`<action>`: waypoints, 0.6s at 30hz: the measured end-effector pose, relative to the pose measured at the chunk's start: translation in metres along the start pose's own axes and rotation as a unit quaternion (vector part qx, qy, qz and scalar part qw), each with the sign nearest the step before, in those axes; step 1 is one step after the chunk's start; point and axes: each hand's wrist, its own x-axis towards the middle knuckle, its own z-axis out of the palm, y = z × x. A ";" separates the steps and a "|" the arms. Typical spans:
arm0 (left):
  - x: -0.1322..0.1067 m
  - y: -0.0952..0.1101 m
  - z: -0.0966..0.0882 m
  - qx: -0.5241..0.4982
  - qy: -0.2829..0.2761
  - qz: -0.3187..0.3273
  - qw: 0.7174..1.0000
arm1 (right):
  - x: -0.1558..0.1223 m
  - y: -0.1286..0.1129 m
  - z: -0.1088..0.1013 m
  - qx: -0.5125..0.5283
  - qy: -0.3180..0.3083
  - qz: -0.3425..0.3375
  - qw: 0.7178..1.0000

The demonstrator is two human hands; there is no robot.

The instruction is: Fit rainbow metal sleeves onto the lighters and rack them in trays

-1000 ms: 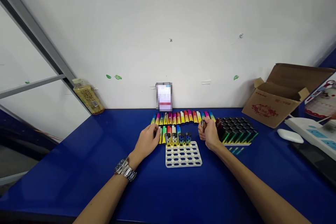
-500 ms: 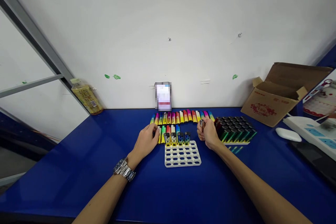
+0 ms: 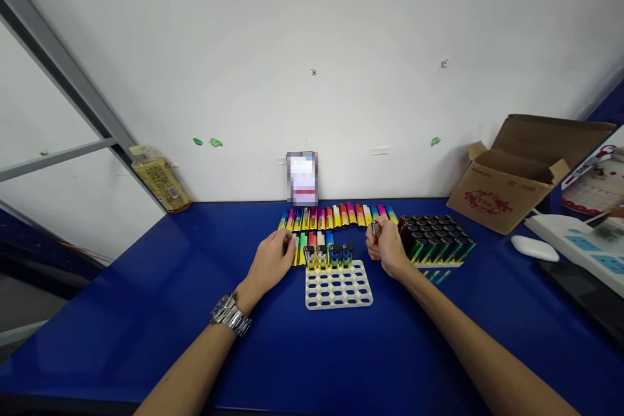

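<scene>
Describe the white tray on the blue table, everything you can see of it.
The white tray looks like moulded plastic: a shallow, roughly rectangular holder with rounded corners and rows of oval holes. It lies flat on the blue table, between the left hand and the right hand, neither appearing to touch it. Four upright lighters stand in its far row, from the left end; that row's rightmost hole and the nearer rows hold none.

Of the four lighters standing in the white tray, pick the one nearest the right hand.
The bluish lighter at the row's right end; the other three stand farther from the right hand.
</scene>
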 end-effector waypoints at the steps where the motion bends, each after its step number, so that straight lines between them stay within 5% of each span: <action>1: 0.000 0.000 0.000 0.000 0.002 0.001 1.000 | 0.000 0.000 0.000 0.000 -0.001 0.000 1.000; 18: 0.000 -0.002 0.000 0.006 0.003 0.009 1.000 | -0.001 -0.001 -0.002 0.011 -0.015 -0.012 1.000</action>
